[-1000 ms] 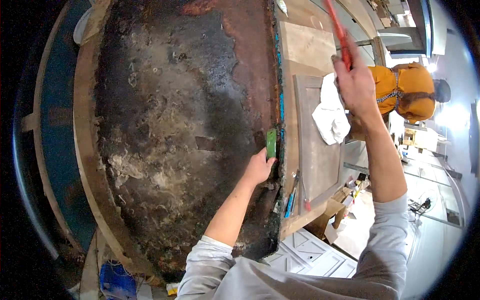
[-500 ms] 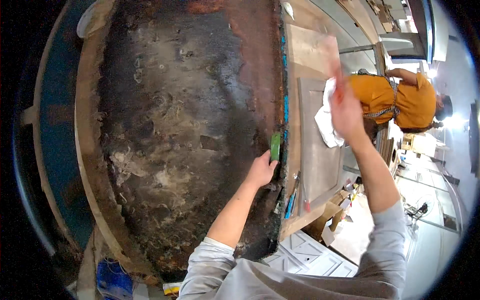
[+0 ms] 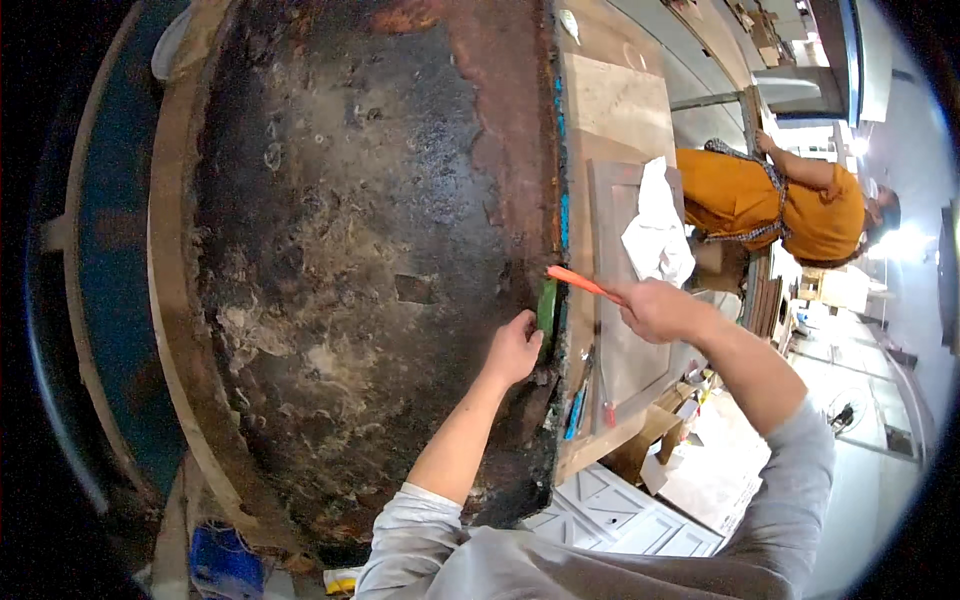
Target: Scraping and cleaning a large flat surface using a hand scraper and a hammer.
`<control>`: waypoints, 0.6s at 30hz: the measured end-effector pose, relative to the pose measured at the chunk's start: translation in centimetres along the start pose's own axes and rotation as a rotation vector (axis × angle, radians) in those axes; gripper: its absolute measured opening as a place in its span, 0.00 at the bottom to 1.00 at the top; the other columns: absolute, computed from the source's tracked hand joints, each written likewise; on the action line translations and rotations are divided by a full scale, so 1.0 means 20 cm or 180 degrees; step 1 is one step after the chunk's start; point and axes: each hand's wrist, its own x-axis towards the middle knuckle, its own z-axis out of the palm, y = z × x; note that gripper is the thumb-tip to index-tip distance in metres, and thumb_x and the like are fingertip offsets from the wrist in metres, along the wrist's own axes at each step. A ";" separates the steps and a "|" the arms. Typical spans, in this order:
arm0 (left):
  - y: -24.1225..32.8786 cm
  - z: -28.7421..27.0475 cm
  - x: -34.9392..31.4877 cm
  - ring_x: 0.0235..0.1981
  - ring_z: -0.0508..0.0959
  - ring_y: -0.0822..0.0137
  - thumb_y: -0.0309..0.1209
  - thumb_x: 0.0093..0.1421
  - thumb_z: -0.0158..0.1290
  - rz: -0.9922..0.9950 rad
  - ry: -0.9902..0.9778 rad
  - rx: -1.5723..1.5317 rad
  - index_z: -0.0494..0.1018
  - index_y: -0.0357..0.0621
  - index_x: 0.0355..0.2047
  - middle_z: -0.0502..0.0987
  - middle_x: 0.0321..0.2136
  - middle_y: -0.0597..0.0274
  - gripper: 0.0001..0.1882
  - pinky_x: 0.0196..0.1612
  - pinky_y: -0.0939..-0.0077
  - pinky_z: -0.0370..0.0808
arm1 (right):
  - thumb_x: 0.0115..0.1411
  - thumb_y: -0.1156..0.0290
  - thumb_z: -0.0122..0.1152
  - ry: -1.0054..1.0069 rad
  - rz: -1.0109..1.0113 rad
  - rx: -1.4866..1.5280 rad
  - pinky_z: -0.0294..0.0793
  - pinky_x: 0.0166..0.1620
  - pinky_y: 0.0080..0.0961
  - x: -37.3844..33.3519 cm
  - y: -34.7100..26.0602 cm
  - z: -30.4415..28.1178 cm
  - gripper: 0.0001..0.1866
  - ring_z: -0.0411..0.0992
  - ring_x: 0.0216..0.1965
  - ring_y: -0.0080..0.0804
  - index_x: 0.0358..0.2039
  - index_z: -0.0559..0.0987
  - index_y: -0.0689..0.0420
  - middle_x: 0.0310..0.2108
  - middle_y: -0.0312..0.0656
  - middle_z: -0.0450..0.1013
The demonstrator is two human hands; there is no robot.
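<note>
Workshop interior, lit from the right side, with a wooden bench [image 3: 615, 105] running along the right of a large dark slab [image 3: 350, 240]. Left hand [image 3: 512, 350]: thumb and fingers pinch a green strip [image 3: 546, 315], which lies along the slab's right edge, pointing away from the person. Right hand [image 3: 660, 310]: fingers curled closed around a red tool [image 3: 588, 284], its far end at the top of the green strip; contact between the two cannot be confirmed. Slab surface: black and grey, rough, stained, with a reddish-brown area at upper right and blue marks on the right edge. On the bench, beyond the right hand, a white cloth [image 3: 658, 235] lies crumpled on a grey framed panel [image 3: 625, 365]. A blue-handled tool [image 3: 576, 412] lies between panel and slab.

Containers: one brown carton [image 3: 655, 430] stands below and to the right of the bench, flap raised, contents not discernible. One blue container [image 3: 225, 562] sits at lower left, below the slab; its interior cannot be made out. Outermost: white panelled doors [image 3: 625, 515] near the person's body, a fan [image 3: 848, 412] at far right, and a co-worker [image 3: 770, 205] in orange beyond the bench.
</note>
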 end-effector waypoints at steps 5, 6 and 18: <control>0.09 -0.01 0.03 0.39 0.78 0.44 0.34 0.59 0.54 -0.0299 -0.0059 0.0289 0.72 0.40 0.44 0.79 0.35 0.42 0.15 0.41 0.59 0.74 | 0.60 0.69 0.50 0.1360 -0.0056 0.0350 0.72 0.44 0.43 -0.01 -0.02 -0.22 0.27 0.74 0.39 0.59 0.61 0.66 0.53 0.35 0.60 0.75; 0.09 -0.01 0.04 0.39 0.78 0.44 0.34 0.59 0.54 -0.0303 -0.0049 0.0305 0.72 0.40 0.44 0.79 0.35 0.42 0.15 0.41 0.59 0.74 | 0.60 0.68 0.51 0.2113 -0.0086 0.0660 0.73 0.43 0.39 0.00 -0.03 -0.24 0.29 0.73 0.37 0.60 0.63 0.63 0.53 0.34 0.60 0.75; 0.05 -0.02 -0.01 0.41 0.79 0.46 0.33 0.62 0.52 -0.0159 -0.0149 -0.0037 0.75 0.38 0.45 0.79 0.38 0.44 0.14 0.43 0.61 0.74 | 0.61 0.69 0.53 0.3353 0.0111 0.1193 0.73 0.42 0.36 -0.05 -0.09 -0.26 0.27 0.74 0.36 0.57 0.61 0.65 0.56 0.32 0.61 0.74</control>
